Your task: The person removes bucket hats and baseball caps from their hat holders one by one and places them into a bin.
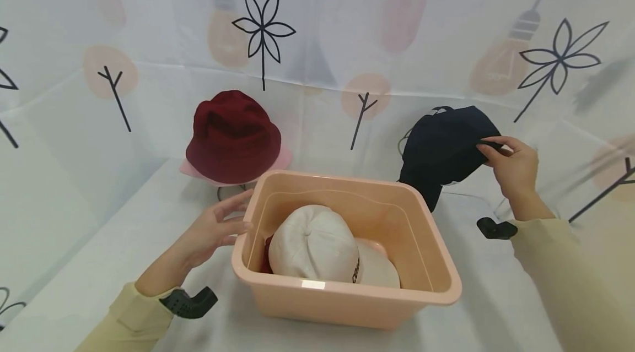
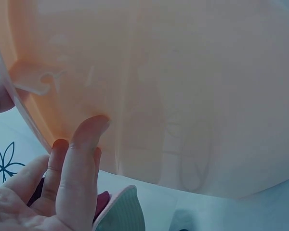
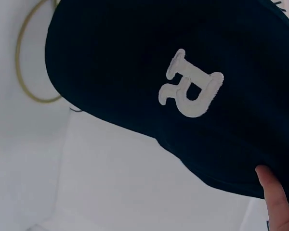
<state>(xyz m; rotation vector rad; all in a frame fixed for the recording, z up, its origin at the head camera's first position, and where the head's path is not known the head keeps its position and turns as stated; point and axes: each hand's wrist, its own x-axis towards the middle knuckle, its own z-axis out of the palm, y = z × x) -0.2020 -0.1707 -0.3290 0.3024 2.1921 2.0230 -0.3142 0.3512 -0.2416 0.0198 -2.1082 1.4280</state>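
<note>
My right hand [image 1: 516,167] pinches the edge of a dark navy baseball cap [image 1: 446,142] at the back right. In the right wrist view the cap [image 3: 111,67] shows a white letter R patch [image 3: 192,86], with one finger [image 3: 274,197] against its lower edge. My left hand [image 1: 210,233] rests its spread, fairly straight fingers on the left rim of a peach plastic bin [image 1: 327,305]. From the left wrist, fingers [image 2: 82,159] lie against the bin's outer wall [image 2: 207,96]. Inside the bin lies a cream baseball cap [image 1: 312,242], partly over something dark red.
A maroon bucket hat [image 1: 233,137] sits over a pink brim [image 1: 283,159] at the back left, with a wire ring [image 1: 230,191] below. A thin curved wire [image 3: 21,53] stands beside the navy cap. A printed cloth [image 1: 307,21] hangs behind the white table [image 1: 198,319].
</note>
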